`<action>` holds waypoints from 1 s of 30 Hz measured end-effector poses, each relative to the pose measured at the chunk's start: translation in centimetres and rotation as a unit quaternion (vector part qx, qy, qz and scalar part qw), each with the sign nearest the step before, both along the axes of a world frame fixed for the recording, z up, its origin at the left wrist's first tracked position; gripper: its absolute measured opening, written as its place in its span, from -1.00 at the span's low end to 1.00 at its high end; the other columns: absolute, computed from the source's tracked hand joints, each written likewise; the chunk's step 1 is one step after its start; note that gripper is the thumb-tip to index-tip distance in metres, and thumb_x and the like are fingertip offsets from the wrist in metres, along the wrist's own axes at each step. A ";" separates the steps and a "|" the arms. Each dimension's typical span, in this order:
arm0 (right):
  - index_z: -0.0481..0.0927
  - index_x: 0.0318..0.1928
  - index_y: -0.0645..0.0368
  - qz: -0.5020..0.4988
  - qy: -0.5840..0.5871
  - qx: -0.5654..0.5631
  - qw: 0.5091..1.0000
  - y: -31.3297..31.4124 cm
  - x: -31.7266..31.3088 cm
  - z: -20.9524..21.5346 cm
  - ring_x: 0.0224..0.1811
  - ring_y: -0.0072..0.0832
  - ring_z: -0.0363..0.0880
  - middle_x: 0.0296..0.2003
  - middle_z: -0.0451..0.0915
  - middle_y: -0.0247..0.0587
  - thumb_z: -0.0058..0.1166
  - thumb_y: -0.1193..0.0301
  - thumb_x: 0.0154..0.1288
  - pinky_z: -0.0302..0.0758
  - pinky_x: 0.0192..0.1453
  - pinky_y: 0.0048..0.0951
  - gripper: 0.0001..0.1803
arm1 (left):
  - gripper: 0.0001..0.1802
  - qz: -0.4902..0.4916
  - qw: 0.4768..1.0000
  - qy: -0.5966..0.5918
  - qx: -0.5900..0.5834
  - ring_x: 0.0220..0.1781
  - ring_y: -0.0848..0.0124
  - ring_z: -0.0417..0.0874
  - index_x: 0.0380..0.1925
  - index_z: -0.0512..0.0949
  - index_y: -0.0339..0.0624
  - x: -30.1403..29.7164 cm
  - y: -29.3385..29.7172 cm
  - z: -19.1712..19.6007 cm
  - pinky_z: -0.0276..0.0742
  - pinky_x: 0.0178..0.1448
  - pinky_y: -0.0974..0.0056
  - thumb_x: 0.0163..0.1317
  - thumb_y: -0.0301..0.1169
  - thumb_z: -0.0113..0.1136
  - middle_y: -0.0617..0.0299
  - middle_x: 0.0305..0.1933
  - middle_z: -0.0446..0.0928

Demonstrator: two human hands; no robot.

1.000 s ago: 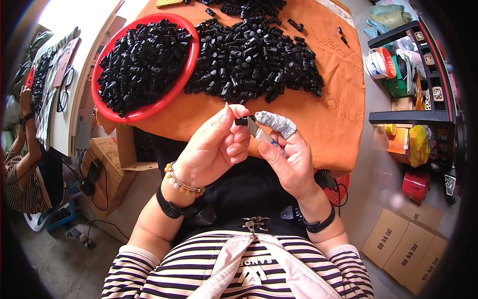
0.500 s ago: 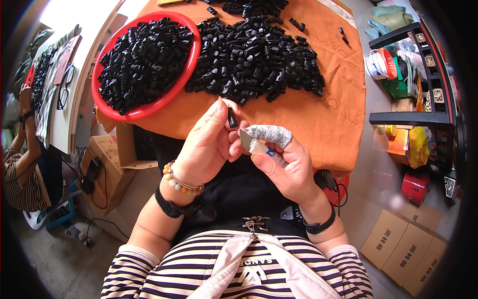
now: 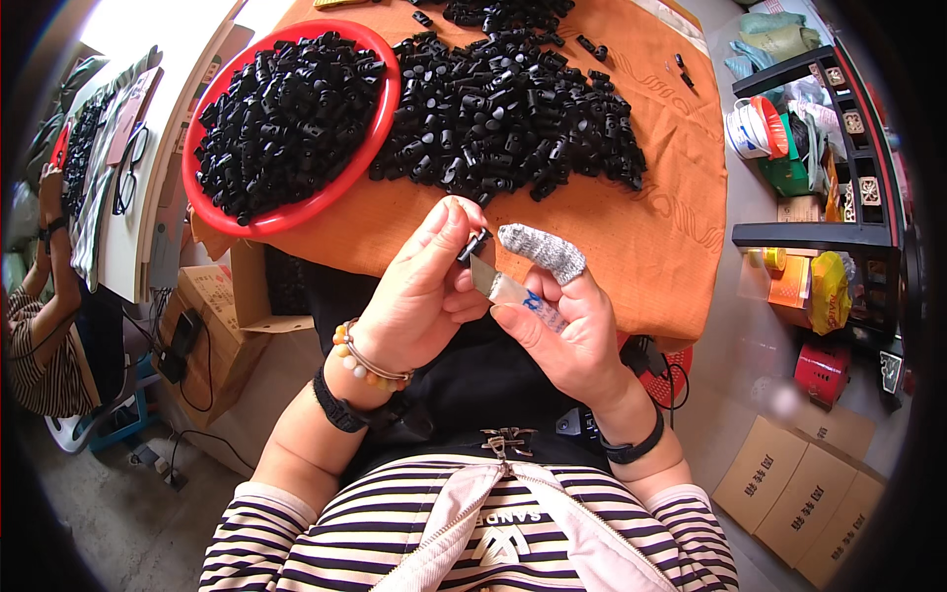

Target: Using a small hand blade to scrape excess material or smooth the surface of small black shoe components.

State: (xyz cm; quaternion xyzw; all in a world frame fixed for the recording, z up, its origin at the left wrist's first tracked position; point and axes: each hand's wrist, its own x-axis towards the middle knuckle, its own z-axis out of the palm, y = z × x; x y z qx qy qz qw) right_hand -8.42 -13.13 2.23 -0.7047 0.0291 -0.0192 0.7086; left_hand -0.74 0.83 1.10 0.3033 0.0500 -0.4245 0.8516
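My left hand (image 3: pixel 414 291) pinches a small black plastic part (image 3: pixel 475 246) between thumb and fingers, above the near edge of the orange cloth. In my right hand (image 3: pixel 572 340) is a short knife (image 3: pixel 525 298) with a whitish wrapped handle. Its flat metal blade lies against the black part, or very close to it. A grey knitted cover sleeves my right index finger, which is raised off the knife. Beyond my hands spreads a pile of similar black parts (image 3: pixel 503 118). To its left, a red basin (image 3: pixel 390 109) is heaped with more of them.
An orange cloth (image 3: pixel 661 237) covers the table. Cardboard boxes stand at the lower right (image 3: pixel 804 493) and left (image 3: pixel 212 326). A dark shelf (image 3: pixel 809 235) with bags and tubs is on the right. At far left, another person in a striped top sits by a white table.
The black part has tilted in my left fingers, and the blade has come up to it. My right index finger has lifted away from the blade.
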 end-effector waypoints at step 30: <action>0.38 0.07 0.27 -0.013 -0.030 0.012 0.999 0.3 0.2 -0.8 -0.54 -0.78 0.16 -0.54 0.31 -0.48 0.14 0.45 0.19 0.19 -0.48 -0.72 -0.56 | -0.79 -0.011 1.000 -0.020 0.010 -0.70 0.74 0.01 -0.21 0.33 -0.01 -0.1 -0.1 0.0 -0.08 -0.66 0.57 0.39 -0.16 -0.19 0.50 -0.63 0.16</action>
